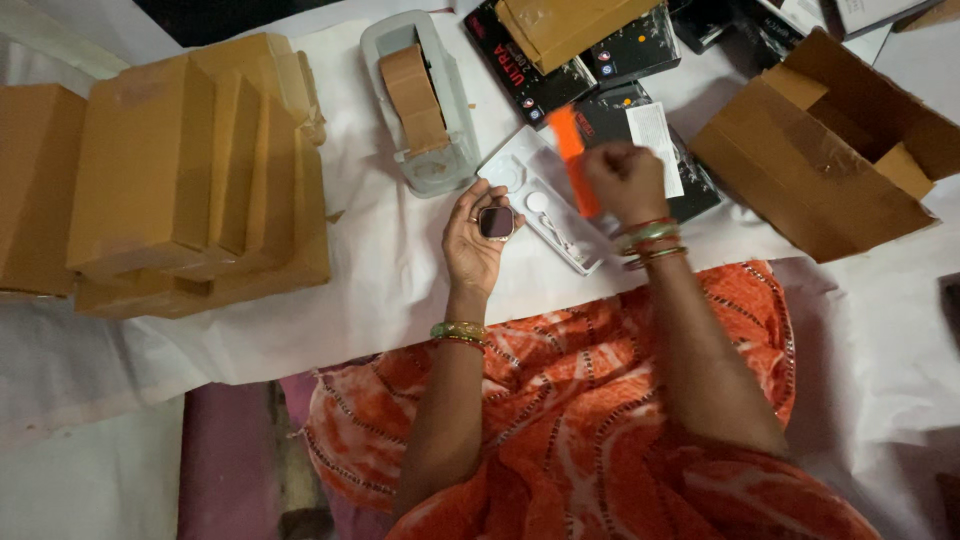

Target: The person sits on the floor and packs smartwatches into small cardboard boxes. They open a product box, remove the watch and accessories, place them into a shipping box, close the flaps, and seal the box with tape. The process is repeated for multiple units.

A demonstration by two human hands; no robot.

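Note:
My left hand (474,240) lies palm up on the white cloth and holds a small square watch body (496,222) with a dark screen. My right hand (624,180), blurred by motion, is closed on an orange strap (571,158) that sticks up and to the left. Between and just beyond the two hands rests a white plastic packaging tray (540,200) with moulded hollows. Bangles sit on both wrists.
A stack of sealed brown cardboard boxes (180,170) fills the left. A grey tape dispenser (420,100) with brown tape stands behind the left hand. Black product boxes (560,60) lie at the top. An open cardboard carton (830,150) is at the right.

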